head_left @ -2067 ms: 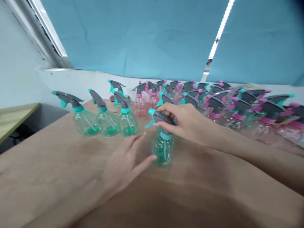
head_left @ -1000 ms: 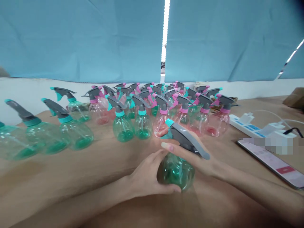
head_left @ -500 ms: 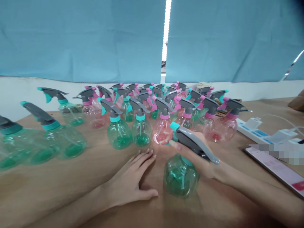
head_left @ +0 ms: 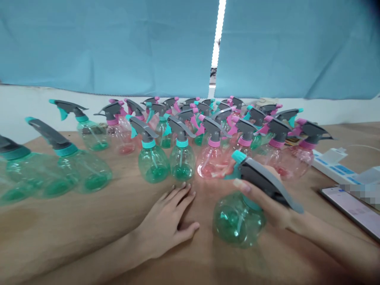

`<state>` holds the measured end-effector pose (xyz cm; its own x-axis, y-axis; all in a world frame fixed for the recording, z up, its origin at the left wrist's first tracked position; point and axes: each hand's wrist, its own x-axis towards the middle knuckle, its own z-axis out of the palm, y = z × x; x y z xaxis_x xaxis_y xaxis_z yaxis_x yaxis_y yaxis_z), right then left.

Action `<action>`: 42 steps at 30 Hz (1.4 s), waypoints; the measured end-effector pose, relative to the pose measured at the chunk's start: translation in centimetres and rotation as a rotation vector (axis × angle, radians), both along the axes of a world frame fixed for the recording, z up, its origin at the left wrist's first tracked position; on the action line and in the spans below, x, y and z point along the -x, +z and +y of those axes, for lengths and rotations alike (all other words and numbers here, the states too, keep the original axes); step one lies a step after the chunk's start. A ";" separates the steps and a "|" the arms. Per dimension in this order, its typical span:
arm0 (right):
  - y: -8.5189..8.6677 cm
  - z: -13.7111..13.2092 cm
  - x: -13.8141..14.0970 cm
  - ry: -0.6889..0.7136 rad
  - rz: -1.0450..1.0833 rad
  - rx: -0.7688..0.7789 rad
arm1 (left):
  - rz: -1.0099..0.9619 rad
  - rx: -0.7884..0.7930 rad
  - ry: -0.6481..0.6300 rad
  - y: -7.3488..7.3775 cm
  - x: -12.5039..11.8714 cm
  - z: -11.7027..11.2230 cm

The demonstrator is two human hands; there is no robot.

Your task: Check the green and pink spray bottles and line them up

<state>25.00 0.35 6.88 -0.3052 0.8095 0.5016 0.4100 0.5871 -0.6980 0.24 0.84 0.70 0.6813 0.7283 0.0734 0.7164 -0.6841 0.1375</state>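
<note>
Green see-through plastic catches the light in the head view: a spray bottle (head_left: 236,221), tilted, sits in the right hand (head_left: 274,209), thumb and fingers closed around its grey head. Whether its base touches the wooden table (head_left: 118,208), I cannot tell. The left hand (head_left: 164,223) lies palm down, fingers spread, holding nothing. A forward swing could topple the pink bottle (head_left: 208,156) behind; a slack grip could drop this one.

My brown bench (head_left: 103,213) bears a phone (head_left: 354,211), with a white power strip (head_left: 335,168) just beyond it. Left of the phone stand green spray bottles (head_left: 152,160) and pink spray bottles (head_left: 211,158). Also to the phone's left, my left hand (head_left: 166,223) rests palm-down.
</note>
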 end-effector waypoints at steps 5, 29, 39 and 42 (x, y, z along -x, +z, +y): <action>-0.2 1.3 0.2 -0.029 0.124 0.162 | -0.005 -0.073 0.026 -0.1 -0.1 -0.2; -0.5 1.3 0.5 0.160 0.294 0.278 | -0.059 -0.095 0.003 -0.9 0.3 0.1; -0.5 1.4 0.4 0.146 0.267 0.309 | -0.056 -0.083 0.005 -0.8 0.3 0.0; -0.4 1.3 0.4 0.130 0.257 0.303 | -0.052 -0.086 -0.001 -0.8 0.3 0.0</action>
<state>24.60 1.61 6.47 -0.3103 0.8952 0.3199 0.1357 0.3748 -0.9171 -0.04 0.86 -0.06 0.6760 0.7167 0.1712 0.7087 -0.6960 0.1153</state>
